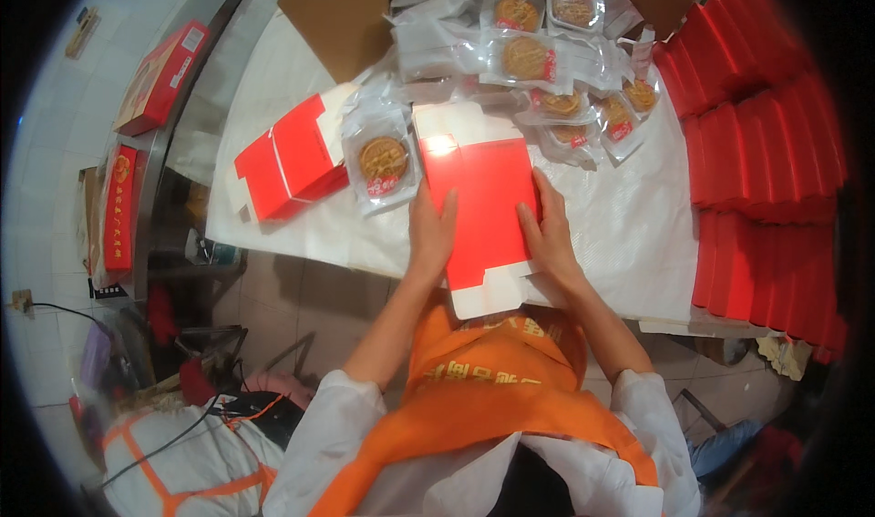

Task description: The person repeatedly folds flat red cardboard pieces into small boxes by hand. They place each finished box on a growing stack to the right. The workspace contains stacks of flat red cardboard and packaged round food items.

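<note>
A red folding carton (490,198) with white end flaps stands out over the table's front edge, in front of my body. My left hand (432,233) grips its left side, and my right hand (550,227) presses along its right side. The flaps at both its far and near ends are unfolded. Just beyond my left hand lies a round mooncake in a clear packet (383,159). More packed mooncakes (527,59) are heaped at the far side of the table, some overlapping. My fingers' undersides are hidden behind the carton.
A bundle of flat red cartons (287,163) tied with a white strap lies on the left. Tall rows of red cartons (756,162) line the right edge. Brown cardboard (337,16) stands at the back left. White sheeting (629,244) covers the table. Another person's orange-strapped back (182,462) is at lower left.
</note>
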A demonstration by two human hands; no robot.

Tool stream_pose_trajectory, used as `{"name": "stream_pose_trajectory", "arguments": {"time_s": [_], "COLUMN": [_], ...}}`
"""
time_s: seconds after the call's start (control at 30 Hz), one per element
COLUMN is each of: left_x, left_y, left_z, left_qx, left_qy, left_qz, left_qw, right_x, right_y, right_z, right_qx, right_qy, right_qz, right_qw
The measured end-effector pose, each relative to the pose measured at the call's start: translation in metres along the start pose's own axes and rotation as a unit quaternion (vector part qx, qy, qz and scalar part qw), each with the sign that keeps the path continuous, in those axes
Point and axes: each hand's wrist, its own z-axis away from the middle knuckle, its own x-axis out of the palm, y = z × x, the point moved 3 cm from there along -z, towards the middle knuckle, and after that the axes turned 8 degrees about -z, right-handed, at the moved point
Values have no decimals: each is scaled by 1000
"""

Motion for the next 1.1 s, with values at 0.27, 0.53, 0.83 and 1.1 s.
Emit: {"name": "stream_pose_trajectory", "arguments": {"time_s": [0.27, 0.53, 0.83, 1.1], "left_x": [13, 11, -1, 18], "left_y": [3, 37, 83, 68], "left_z": [36, 42, 43, 79], "left_qx": [33, -52, -76, -54], "left_qy": [68, -15, 101, -57], "left_qz": [-194, 154, 422, 229], "left_qw": [978, 987, 898, 970], "right_x": [14, -1, -50, -34], "right_y": [-19, -14, -42, -42], "right_z": [12, 8, 74, 97], "right_qx": [-170, -207, 184, 293], "right_qy": [-81, -74, 9, 3], "right_qz": [291, 169, -456, -737], "right_qw": [938, 961, 871, 609]}}
